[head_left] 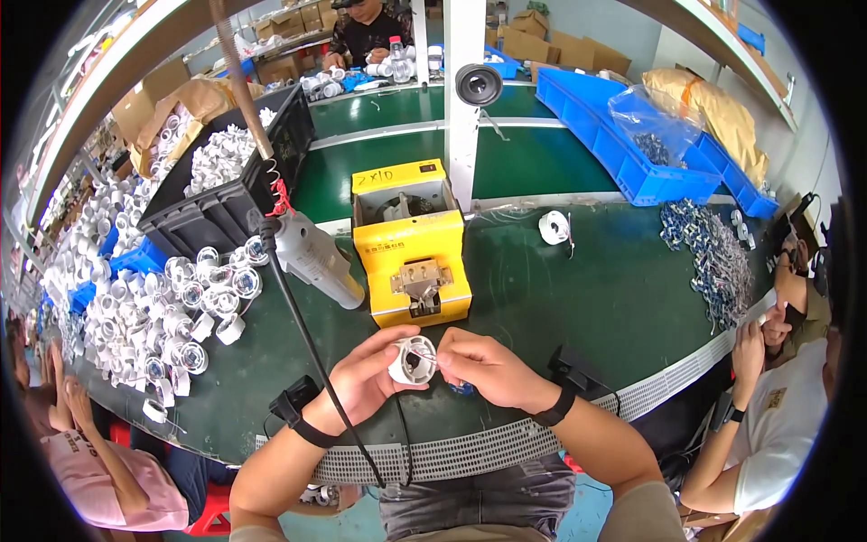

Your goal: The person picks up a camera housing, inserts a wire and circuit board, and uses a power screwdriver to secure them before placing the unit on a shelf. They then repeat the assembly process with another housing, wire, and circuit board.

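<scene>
My left hand [359,372] is closed around a white round plastic housing [398,365], its open face turned up and toward the right. Thin wires show across the opening. At the housing's right rim my right hand [492,369] is closed in a pinch on those wires. A small blue piece [462,388], perhaps a circuit board, peeks out below the right fingers, mostly hidden. Just beyond both hands stands a yellow machine [411,244] with a metal fixture on its front.
An electric screwdriver [316,257] hangs left of the machine; its black cable crosses my left forearm. White housings [149,316] are heaped at left beside a black crate [203,217]. One housing [554,228] lies right, near piled wired boards [709,262] and blue bins [596,135]. People sit on both sides.
</scene>
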Motion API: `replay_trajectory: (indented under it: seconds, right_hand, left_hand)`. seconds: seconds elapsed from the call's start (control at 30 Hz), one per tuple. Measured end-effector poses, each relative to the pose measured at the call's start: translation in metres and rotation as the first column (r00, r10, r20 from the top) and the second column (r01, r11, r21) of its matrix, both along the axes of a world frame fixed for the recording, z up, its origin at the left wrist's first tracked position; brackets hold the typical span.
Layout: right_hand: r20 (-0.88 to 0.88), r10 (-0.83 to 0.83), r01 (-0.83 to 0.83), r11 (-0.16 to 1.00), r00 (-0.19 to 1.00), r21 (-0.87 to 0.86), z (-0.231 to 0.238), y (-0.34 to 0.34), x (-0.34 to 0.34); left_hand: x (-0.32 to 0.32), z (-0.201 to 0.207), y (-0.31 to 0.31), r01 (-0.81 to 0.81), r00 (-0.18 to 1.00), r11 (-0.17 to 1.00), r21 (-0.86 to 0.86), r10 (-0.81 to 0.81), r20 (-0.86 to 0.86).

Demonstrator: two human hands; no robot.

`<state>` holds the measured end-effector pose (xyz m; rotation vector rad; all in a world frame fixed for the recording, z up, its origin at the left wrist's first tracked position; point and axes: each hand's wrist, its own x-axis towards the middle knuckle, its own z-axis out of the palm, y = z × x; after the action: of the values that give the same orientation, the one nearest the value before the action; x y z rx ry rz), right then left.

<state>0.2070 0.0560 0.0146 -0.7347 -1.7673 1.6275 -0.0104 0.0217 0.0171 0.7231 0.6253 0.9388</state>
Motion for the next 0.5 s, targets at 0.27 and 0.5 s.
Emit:
replay_trajectory:
  seconds: [0.27,0.5]
  right_hand:
    - [0.215,-0.162,0.146,0.985,0.963,0.092,0.007,-0.005,-0.003]
    - [0.048,-0.44,0.208,0.515,0.897,0.831,0.007,0.006,0.009]
  left_hand:
    - [0.006,-0.013,-0.003,-0.047,0.998,0.99,0.131,0.052,-0.038]
    - [0.007,0.002,-0.003,-0.211,0.972,0.977,0.04,0.206,0.116]
